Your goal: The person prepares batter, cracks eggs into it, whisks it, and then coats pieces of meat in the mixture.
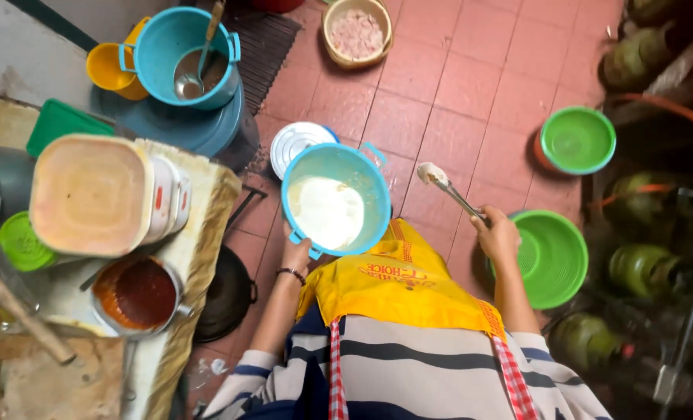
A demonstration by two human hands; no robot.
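Observation:
My left hand [295, 253] grips the near rim of a light blue bowl [371, 173] that holds white batter [327, 211], lifted in front of my yellow apron [397, 284]. My right hand [496, 233] holds a metal spoon [454, 194] out to the right of the bowl, its tip coated with a lump of white batter [431, 173]. The spoon is above the red tiled floor, clear of the bowl.
Two green basins [552, 257] [577, 140] sit on the floor at right, beside green gas cylinders [638, 268]. At left a cloth-covered counter [198, 233] carries a pot of red sauce [136, 294] and a beige tub [91, 194]. A teal pot with ladle [183, 54], white lid [296, 144] and basket [356, 33] lie ahead.

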